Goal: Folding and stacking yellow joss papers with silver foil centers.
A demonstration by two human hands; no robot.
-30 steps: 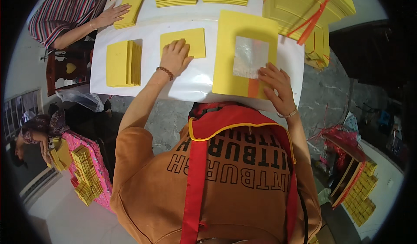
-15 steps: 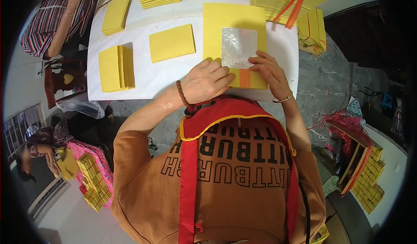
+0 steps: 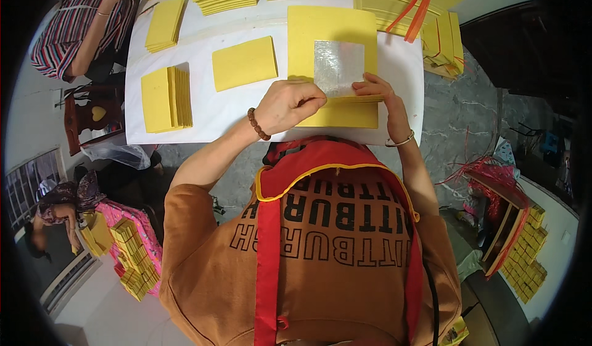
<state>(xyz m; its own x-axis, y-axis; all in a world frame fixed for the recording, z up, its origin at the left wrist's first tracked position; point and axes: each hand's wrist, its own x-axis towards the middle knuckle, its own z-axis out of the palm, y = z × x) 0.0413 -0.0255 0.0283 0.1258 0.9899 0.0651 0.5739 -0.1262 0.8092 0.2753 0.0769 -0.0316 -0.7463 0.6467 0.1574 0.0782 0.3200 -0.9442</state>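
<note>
A stack of yellow paper (image 3: pixel 298 44) lies at the table's near edge, with a silver foil rectangle (image 3: pixel 338 62) on its top sheet. The near part of that sheet is raised, its edge (image 3: pixel 354 99) standing up across the foil's near side. My left hand (image 3: pixel 291 105) is closed, thumb and forefinger pinching the raised edge at its left end. At the right end, my right hand (image 3: pixel 382 96) has its fingers bent over the raised edge and the foil's near right corner. Its thumb is hidden.
A folded yellow packet (image 3: pixel 245 64) and a fanned bundle (image 3: pixel 168 99) lie to the left on the white table (image 3: pixel 203 121). Tall yellow stacks (image 3: pixel 407 1) with red ribbon stand at the far right. A person in a striped top (image 3: pixel 74 28) works at the far left.
The near edge of the top sheet has come up, hiding the orange strip that showed there. My left hand has gone from lying over the paper to pinching its edge.
</note>
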